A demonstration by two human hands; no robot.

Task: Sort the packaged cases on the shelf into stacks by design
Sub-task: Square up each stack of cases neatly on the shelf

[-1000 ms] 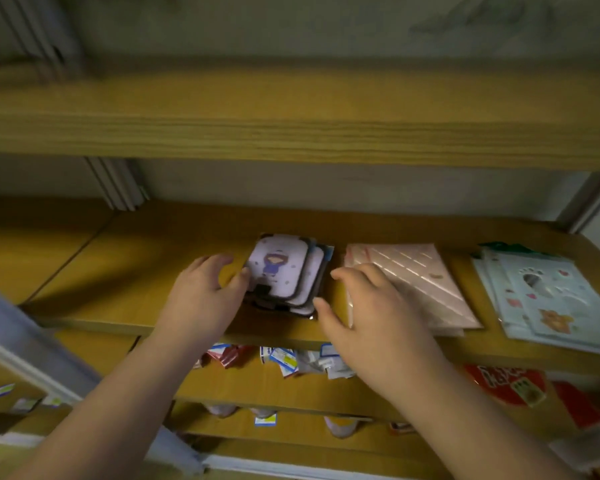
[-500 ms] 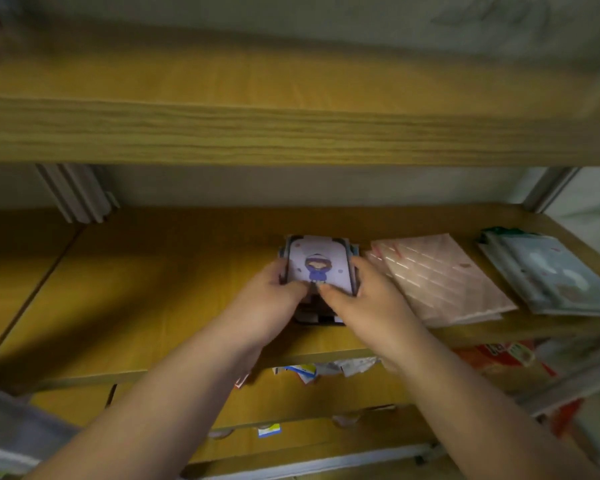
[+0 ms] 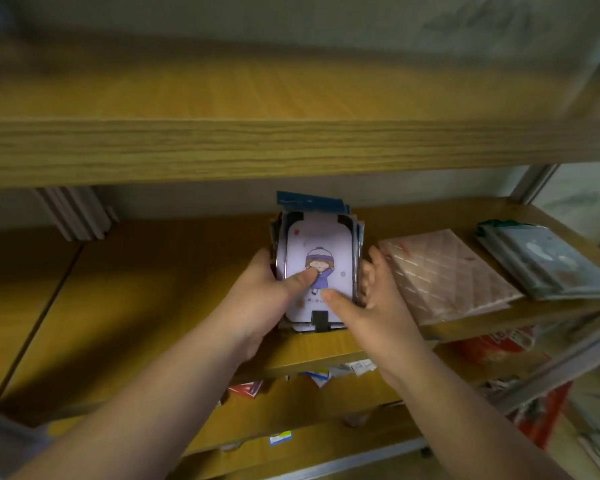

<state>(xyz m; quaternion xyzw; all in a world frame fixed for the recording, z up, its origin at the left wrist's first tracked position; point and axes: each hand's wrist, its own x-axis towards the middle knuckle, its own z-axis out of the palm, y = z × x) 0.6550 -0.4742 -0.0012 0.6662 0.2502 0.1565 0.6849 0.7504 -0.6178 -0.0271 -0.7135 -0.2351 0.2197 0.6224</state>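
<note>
A stack of packaged cases (image 3: 329, 237), its top one lilac with a cartoon child in a purple hat, is tilted up off the wooden shelf (image 3: 153, 292). My left hand (image 3: 267, 303) grips its left side with the thumb on the picture. My right hand (image 3: 374, 306) holds the right side, thumb on the lower front. Blue card headers stick out behind the top. To the right lies a pink quilted-pattern stack (image 3: 444, 275), and farther right a pale blue-green stack (image 3: 548, 261).
An upper shelf board (image 3: 291, 147) hangs close above the stack. Metal uprights (image 3: 77, 216) stand at the back left and a frame post at the right. The lower shelf holds small packets (image 3: 326, 374) and red bags (image 3: 499, 344).
The fanned-out cases were pushed together between both hands and squared up. The stack has since been tipped up toward me, and my view has moved closer and to the right.
</note>
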